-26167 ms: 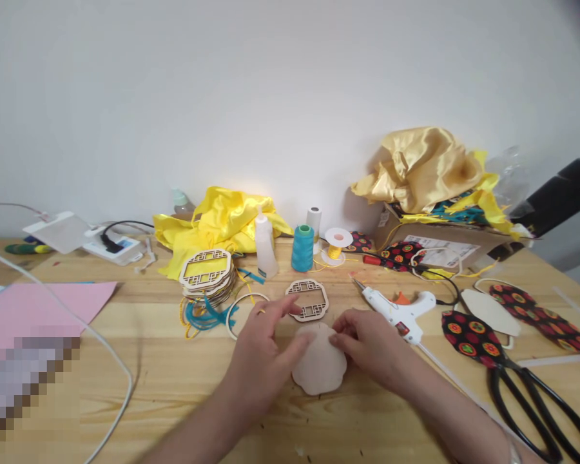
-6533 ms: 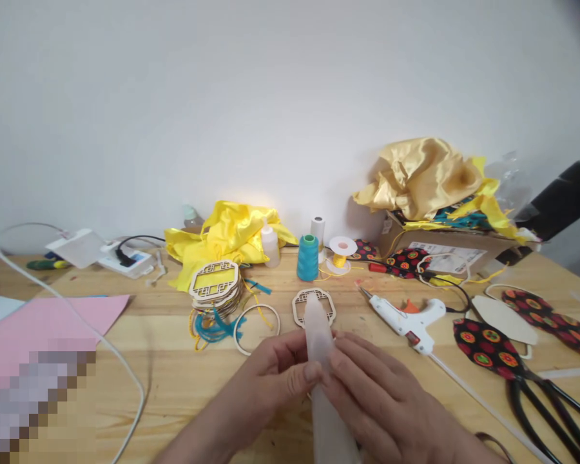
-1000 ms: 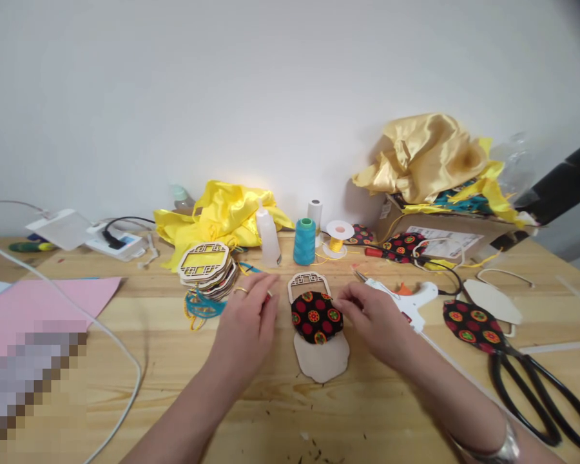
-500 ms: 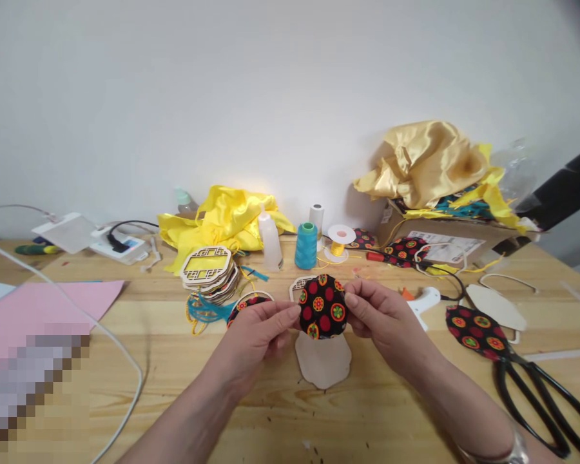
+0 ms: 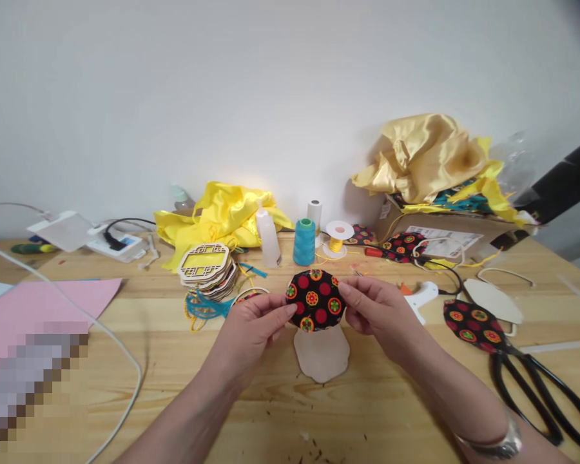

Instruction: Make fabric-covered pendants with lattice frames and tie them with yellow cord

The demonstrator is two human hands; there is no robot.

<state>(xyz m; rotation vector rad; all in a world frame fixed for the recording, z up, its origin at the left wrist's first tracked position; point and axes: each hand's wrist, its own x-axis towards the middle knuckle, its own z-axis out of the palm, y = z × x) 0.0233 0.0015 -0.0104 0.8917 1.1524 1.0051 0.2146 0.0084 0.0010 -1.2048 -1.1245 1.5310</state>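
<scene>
Between both hands is a black fabric piece (image 5: 315,301) with red dots and orange-green flowers, roughly round and facing me. My left hand (image 5: 258,322) pinches its left edge between thumb and fingers. On its right edge, my right hand (image 5: 374,306) has a like pinch. Just below the fabric, a pale scalloped board (image 5: 321,354) lies flat on the table, its far part hidden. Left of my left hand stands a stack of wooden lattice frames (image 5: 205,265), beside blue cord (image 5: 207,307). A white-rimmed piece with patterned fabric is partly covered by my left hand.
Behind the hands stand a squeeze bottle (image 5: 269,240), a blue thread cone (image 5: 304,243) and a yellow thread spool (image 5: 337,240). To the right are a white glue gun (image 5: 424,299), patterned fabric (image 5: 473,324) and black-handled scissors (image 5: 536,386). A white cable (image 5: 125,361) crosses the left side.
The fabric piece has shifted slightly left and now looks wider, turned or stretched between my hands. It now covers the lattice frame that showed behind it. Both hands keep their pinch.
</scene>
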